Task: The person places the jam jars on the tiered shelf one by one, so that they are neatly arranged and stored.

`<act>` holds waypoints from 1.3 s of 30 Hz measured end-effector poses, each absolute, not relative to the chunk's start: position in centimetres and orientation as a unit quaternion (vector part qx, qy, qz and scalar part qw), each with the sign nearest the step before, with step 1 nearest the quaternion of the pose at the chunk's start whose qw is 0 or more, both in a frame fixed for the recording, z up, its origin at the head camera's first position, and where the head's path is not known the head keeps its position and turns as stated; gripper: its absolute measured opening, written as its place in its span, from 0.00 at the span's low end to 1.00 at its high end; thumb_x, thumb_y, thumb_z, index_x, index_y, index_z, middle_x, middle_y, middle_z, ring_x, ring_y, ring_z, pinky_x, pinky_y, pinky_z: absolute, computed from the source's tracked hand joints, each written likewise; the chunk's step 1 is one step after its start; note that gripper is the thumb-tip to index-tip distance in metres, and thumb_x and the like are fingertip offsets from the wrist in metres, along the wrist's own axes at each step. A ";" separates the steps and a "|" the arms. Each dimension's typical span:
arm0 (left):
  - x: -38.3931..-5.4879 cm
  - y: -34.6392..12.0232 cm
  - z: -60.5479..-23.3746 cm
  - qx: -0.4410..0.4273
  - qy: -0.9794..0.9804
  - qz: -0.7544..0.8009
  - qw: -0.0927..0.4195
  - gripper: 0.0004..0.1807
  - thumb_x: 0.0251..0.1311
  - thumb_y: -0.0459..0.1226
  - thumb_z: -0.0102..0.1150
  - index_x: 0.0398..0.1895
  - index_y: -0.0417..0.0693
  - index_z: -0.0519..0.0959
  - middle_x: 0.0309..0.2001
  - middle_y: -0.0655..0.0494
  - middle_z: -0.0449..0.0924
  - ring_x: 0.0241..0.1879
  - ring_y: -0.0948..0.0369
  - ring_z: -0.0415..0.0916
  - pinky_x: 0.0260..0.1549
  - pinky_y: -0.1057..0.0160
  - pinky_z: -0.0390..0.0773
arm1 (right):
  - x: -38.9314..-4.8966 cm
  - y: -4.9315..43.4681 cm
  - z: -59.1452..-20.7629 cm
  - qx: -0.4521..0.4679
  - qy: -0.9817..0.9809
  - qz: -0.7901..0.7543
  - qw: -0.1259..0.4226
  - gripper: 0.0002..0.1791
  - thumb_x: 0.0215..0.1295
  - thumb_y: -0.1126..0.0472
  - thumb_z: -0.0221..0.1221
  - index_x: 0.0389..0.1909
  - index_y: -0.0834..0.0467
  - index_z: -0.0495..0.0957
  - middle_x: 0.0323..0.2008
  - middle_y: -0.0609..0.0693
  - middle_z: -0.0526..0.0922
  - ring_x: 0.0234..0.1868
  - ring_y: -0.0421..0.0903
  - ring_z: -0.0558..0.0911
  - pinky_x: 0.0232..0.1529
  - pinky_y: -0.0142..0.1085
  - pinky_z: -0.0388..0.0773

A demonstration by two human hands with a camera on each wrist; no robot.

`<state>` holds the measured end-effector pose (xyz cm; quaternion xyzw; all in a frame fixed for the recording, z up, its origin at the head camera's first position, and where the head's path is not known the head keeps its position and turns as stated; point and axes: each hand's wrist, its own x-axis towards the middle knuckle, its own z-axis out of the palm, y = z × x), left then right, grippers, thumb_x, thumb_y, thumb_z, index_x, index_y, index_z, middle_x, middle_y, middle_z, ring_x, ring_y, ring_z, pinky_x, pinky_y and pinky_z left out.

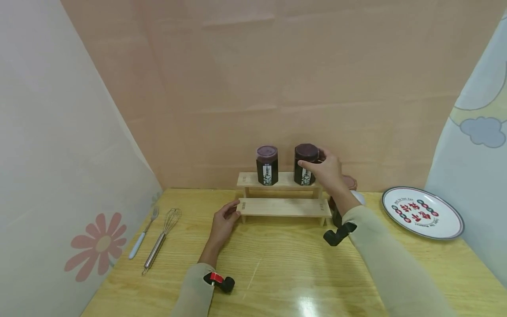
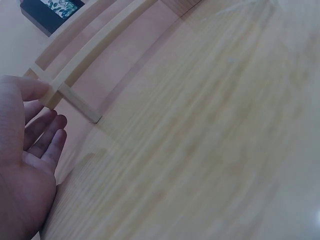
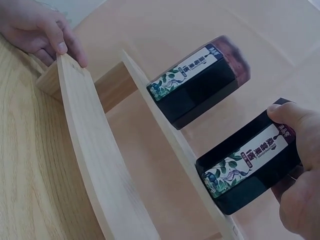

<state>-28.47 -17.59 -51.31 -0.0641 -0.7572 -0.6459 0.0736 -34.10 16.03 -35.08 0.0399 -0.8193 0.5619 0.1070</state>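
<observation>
Far left, the fork (image 1: 143, 237) and, right of it, the whisk (image 1: 160, 244) lie on the table (image 1: 277, 273), handles near and heads far; both are well apart from the stand.

The left hand (image 1: 222, 224) is at the left end of the stand's lower shelf (image 1: 283, 207); thumb and finger pinch the board end, other fingers free of it; the stand (image 1: 244, 192) has two shelves, long axes left to right, the upper shelf (image 1: 286, 179) on the far side.

The left jar (image 1: 267, 166) stands upright on the upper shelf, left of its middle, untouched; the right jar (image 1: 306, 172) stands upright near that shelf's right end, a gap between the two; its base meets the shelf, though whether the shelf bears its full weight cannot be told.

The right hand (image 1: 330, 171) grips the right jar high up, by the lid, thumb on the near side; the jar lies left of the palm, its long axis vertical; the right hand is the nearer one to it, and the left jar limits room leftward.

Right of the stand, the right forearm partly hides another jar (image 1: 349, 181) and a white object (image 1: 359, 197), unidentified; the plate (image 1: 446, 223) lies farther right, well clear.
</observation>
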 end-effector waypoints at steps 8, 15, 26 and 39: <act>-28.4 -17.5 -51.3 -0.070 -0.756 -0.647 0.071 0.23 0.73 0.34 0.59 0.69 0.44 0.75 0.70 0.44 0.73 0.69 0.46 0.72 0.64 0.70 0.76 | -34.2 16.1 -35.3 0.036 -0.828 0.548 0.112 0.50 0.61 0.44 0.73 0.78 0.58 0.61 0.68 0.61 0.77 0.68 0.57 0.77 0.66 0.52 0.78; -28.3 -17.5 -51.2 -0.069 -0.764 -0.637 0.075 0.22 0.74 0.34 0.57 0.69 0.45 0.75 0.71 0.46 0.73 0.69 0.47 0.72 0.67 0.64 0.76 | -34.3 16.0 -35.6 0.036 -0.833 0.537 0.125 0.47 0.61 0.45 0.72 0.76 0.58 0.64 0.66 0.61 0.77 0.66 0.57 0.77 0.63 0.51 0.79; -28.6 -17.2 -51.2 -0.073 -0.760 -0.642 0.075 0.22 0.73 0.33 0.58 0.69 0.45 0.76 0.71 0.45 0.73 0.68 0.47 0.72 0.63 0.70 0.76 | -34.0 16.5 -36.0 0.060 -0.838 0.525 0.132 0.48 0.63 0.43 0.71 0.78 0.57 0.61 0.69 0.61 0.74 0.70 0.59 0.74 0.69 0.54 0.75; -29.1 -17.4 -51.5 -0.075 -0.761 -0.641 0.067 0.21 0.74 0.34 0.57 0.69 0.46 0.76 0.70 0.46 0.73 0.68 0.48 0.73 0.64 0.67 0.77 | -30.4 22.5 -36.6 0.080 -0.849 0.514 0.097 0.52 0.68 0.42 0.67 0.81 0.61 0.52 0.77 0.62 0.65 0.77 0.63 0.65 0.77 0.56 0.64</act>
